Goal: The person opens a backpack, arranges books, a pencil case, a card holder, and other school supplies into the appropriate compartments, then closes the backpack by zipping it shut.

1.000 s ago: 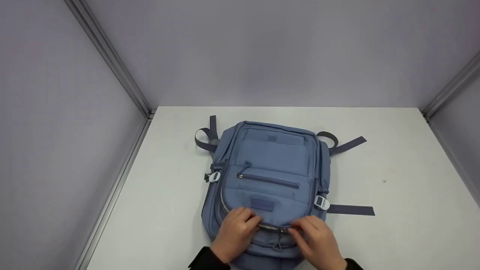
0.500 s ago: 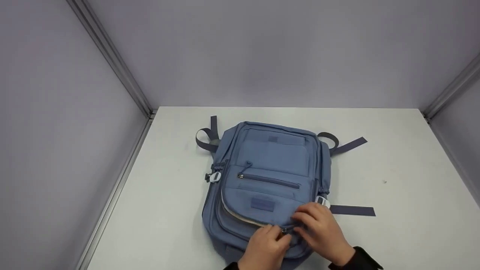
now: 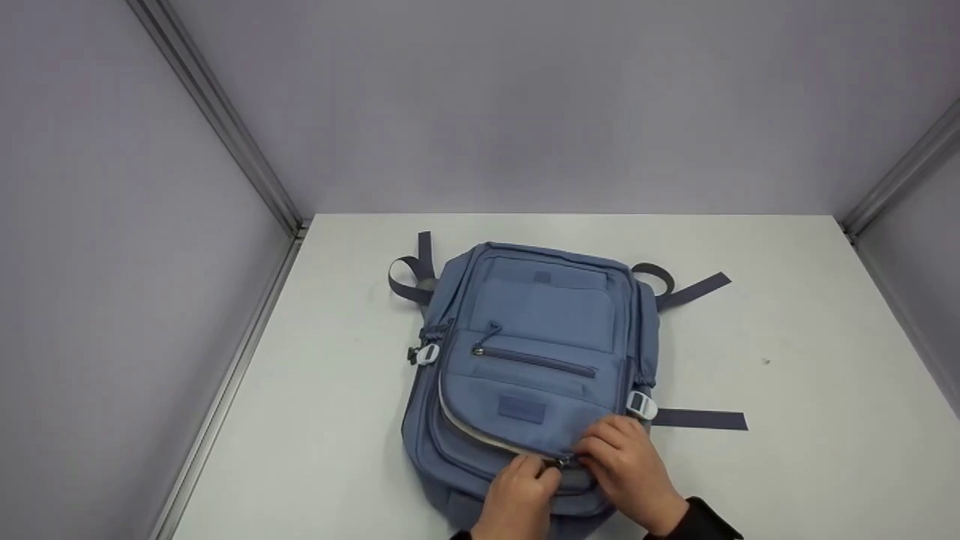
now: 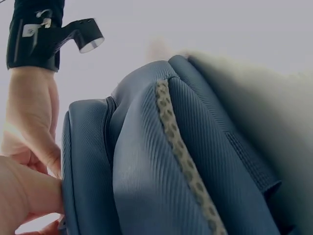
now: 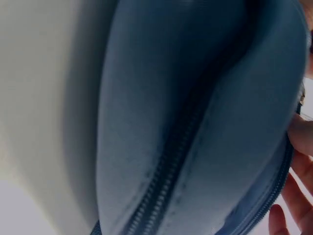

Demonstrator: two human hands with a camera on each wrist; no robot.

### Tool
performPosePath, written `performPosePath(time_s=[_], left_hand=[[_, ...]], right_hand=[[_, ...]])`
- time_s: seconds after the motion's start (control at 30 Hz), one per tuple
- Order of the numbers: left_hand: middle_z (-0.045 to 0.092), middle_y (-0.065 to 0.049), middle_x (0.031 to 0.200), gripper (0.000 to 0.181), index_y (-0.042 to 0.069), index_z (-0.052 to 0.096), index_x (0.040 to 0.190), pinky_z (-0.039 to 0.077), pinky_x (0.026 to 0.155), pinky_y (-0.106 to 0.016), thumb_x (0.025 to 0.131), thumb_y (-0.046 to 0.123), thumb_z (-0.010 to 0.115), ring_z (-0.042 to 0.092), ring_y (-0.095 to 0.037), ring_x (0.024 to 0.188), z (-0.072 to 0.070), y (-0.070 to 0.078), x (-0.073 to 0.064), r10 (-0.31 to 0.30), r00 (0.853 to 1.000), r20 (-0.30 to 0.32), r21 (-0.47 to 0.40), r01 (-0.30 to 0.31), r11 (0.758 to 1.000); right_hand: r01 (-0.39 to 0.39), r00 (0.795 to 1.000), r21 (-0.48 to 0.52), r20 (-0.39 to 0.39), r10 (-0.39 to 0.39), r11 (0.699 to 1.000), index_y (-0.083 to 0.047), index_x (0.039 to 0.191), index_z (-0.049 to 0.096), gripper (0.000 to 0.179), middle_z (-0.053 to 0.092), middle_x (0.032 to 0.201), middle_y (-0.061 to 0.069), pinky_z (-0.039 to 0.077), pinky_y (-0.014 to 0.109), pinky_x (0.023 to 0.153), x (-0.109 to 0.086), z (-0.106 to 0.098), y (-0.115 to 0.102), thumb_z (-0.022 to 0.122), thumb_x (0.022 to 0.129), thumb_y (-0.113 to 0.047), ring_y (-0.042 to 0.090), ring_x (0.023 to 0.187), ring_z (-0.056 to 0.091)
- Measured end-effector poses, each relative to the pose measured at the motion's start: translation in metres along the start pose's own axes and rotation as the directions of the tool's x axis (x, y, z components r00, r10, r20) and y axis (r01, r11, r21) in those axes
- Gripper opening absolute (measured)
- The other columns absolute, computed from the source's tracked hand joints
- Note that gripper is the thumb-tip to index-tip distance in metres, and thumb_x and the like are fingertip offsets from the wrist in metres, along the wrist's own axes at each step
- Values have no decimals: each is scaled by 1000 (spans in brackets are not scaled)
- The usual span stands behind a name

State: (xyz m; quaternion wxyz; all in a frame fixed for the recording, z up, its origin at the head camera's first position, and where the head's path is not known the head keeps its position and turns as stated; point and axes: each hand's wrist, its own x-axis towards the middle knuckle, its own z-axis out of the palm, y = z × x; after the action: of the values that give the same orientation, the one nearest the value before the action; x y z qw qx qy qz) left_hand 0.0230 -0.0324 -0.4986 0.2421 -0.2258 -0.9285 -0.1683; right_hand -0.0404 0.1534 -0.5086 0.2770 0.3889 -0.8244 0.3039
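Observation:
A blue backpack [image 3: 547, 307] lies flat, front side up, on a white table. Along the lower front pocket the zipper [image 3: 487, 439] is parted on the left, showing a pale lining edge. My left hand [image 3: 517, 495] has its fingers curled at the metal zipper slider [image 3: 562, 463] and pinches the zipper pull, which its fingers hide. Just right of the slider, my right hand [image 3: 626, 472] pinches the pocket's edge between thumb and fingers. In the right wrist view, the right fingers [image 5: 301, 137] lie at the zipper-lined edge; the left wrist view shows the left hand [image 4: 34, 147] beside the bag's fabric.
Loose straps [image 3: 699, 419] spread from the bag's sides onto the table [image 3: 315, 420]. White buckles [image 3: 642, 405] sit at both sides. A shorter zipper [image 3: 536, 361] crosses the front panel. Grey walls [image 3: 525, 105] enclose the table at back and sides.
My left hand has moved right along the pocket's edge to the slider and taken the dangling zipper pull. The right hand shifted slightly and stays by the slider. The backpack has stayed put.

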Motion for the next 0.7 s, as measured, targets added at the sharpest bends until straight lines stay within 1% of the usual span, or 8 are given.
performPosePath(time_s=[0.03,0.13,0.2,0.27,0.4,0.47,0.63,0.7], left_hand=[[45,3,66,33,16,53,64,30,53,-16,66,-7,77,38,-7,58,-2,-3,-1,-13,1000,-5,-27,13,1000],[45,3,68,33,15,55,67,29,55,-15,67,-13,73,36,-6,60,-10,-13,-5,-65,998,-21,-115,62,991],[48,3,70,31,14,57,69,34,57,-15,69,-14,72,41,-6,63,-15,-22,-5,-94,994,-46,-133,88,987],[50,3,72,30,14,60,72,38,59,-15,73,-14,71,46,-6,65,-20,-30,-6,-119,991,-59,-152,109,982],[54,4,73,29,13,60,72,42,62,-15,72,-13,74,51,-7,68,-30,-48,-8,-170,983,-68,-163,158,974],[56,4,73,30,13,59,72,43,63,-17,70,-12,75,52,-8,69,-36,-57,-9,-213,976,-52,-166,202,965],[57,3,76,28,12,58,75,48,65,-25,72,-8,78,55,-12,73,-45,-80,-13,-338,941,2,-98,337,936],[58,2,75,27,11,59,75,49,66,-27,73,-6,79,56,-12,73,-47,-90,-14,-375,927,3,-69,374,925]], right_hand=[[3,1000,-5,-5,-3,1000,-19,81,68,21,63,85,-7,39,28,82,0,1,0,59,98,-28,11,83,55],[21,999,-11,-27,-21,1000,-18,78,65,9,61,81,-8,38,28,79,2,2,1,69,85,-15,11,78,52],[22,999,-16,-34,-23,1000,-18,77,63,15,59,79,-8,37,28,77,3,1,2,74,73,-9,11,77,51],[20,999,-14,-39,-20,1000,-18,77,62,21,58,78,-8,37,28,76,3,0,3,76,68,-5,11,76,50],[23,999,-17,-41,-24,1000,-17,77,62,21,59,78,-7,37,28,75,3,-2,4,78,68,-6,12,75,50],[26,999,-15,-40,-26,1000,-17,78,62,21,59,79,-7,37,28,75,3,-5,6,78,68,-7,12,76,51],[23,999,-12,-45,-24,1000,-15,77,62,17,61,80,-6,37,29,78,1,-14,14,75,68,-8,14,78,52],[13,999,-16,-47,-14,1000,-15,77,62,17,62,80,-6,36,30,78,-1,-18,17,74,68,-8,16,79,53]])
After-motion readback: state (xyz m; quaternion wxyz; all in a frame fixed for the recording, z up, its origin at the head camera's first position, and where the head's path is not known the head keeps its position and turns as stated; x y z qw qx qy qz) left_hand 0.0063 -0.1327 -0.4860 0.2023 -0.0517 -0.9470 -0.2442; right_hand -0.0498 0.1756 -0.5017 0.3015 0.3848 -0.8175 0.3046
